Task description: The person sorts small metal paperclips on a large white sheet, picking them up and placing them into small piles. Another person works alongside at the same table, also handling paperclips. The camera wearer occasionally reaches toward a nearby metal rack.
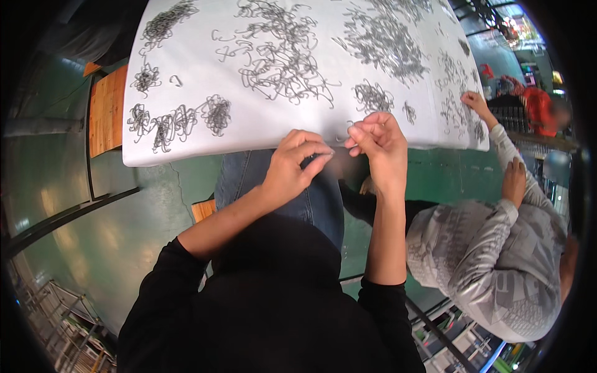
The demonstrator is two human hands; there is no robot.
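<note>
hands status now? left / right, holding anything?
Left hand: fingers pinched shut at the table edge; what it holds cannot be told.
Right hand: fingers curled closed, pinching something small, perhaps a wire hook; too small to confirm.

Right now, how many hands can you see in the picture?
4. The person's left hand and right hand meet at the table's near edge. A co-worker's hand reaches onto the table at right; their other hand rests below it.

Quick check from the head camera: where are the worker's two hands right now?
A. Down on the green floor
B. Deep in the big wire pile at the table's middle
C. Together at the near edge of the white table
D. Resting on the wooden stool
C: the left hand and right hand meet, fingertips pinched, at the near edge of the white table, short of the wire hook piles.
</note>
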